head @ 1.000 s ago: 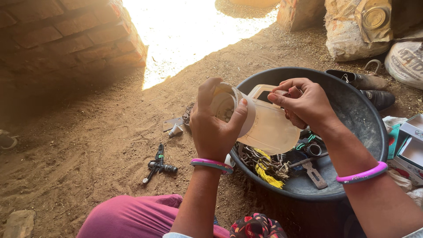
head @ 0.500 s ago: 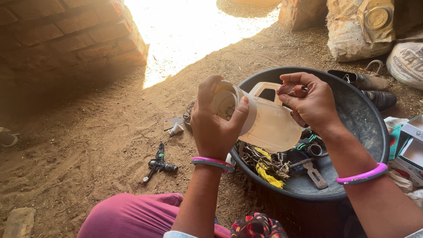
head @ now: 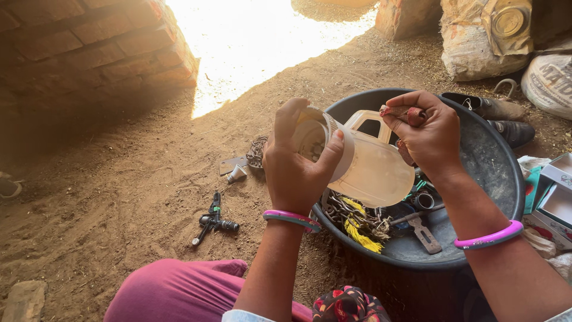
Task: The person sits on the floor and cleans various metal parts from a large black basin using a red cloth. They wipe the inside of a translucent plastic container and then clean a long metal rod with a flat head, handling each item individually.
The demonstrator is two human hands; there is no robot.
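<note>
left hand [head: 295, 173] wraps the cut end of a translucent plastic jug [head: 372, 167], held tilted over a dark round basin [head: 494, 173]. right hand [head: 426, 134] pinches a small reddish piece [head: 405, 113] above the jug handle. basin holds chain [head: 345, 211], yellow cord [head: 363, 235], metal bits. black tool [head: 214, 222] on dirt floor [head: 107, 197], well left.

brick wall [head: 89, 48], sacks [head: 485, 39], small black tool [head: 214, 223] on dirt (near a metal scrap [head: 232, 166]).

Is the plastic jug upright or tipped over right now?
Tipped on its side. The translucent jug lies horizontal above the black basin, its mouth gripped by the left hand, handle facing up.
</note>
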